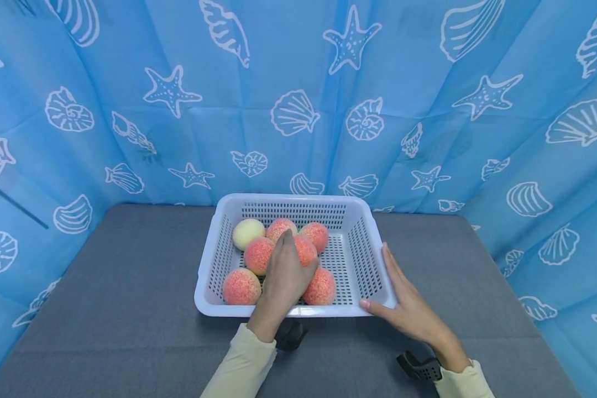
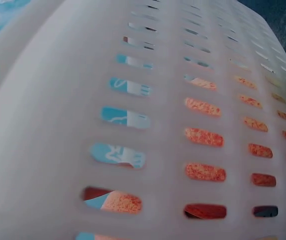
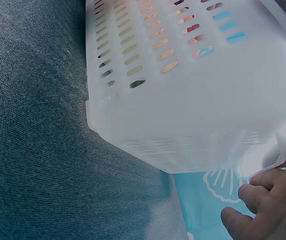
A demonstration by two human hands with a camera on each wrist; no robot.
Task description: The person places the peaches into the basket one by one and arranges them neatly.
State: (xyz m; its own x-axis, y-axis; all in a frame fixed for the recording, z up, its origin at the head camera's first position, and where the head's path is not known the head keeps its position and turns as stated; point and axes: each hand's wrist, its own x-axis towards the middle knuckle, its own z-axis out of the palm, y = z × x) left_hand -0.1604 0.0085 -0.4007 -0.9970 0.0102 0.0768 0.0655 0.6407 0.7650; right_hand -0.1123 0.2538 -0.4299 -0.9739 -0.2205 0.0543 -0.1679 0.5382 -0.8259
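A white plastic basket (image 1: 211,307) with slotted walls holds several pinkish-red peaches and a pale yellow one (image 1: 249,234). My left hand (image 1: 286,279) reaches over the front rim and grips a peach (image 1: 305,251) between thumb and fingers. Close around that hand lie other peaches, among them one at front left (image 1: 241,287) and one at front right (image 1: 320,287). The left wrist view shows only the basket wall (image 2: 43,125), peaches showing through its slots. My right hand (image 1: 408,307) holds the basket's front right corner, its fingers (image 3: 255,197) under the rim.
The basket stands on a dark grey cloth-covered table (image 1: 129,293). A blue curtain (image 1: 308,149) with white shells and starfish hangs behind and at both sides. Black bands sit at both wrists, the right one (image 1: 420,367) showing more fully.
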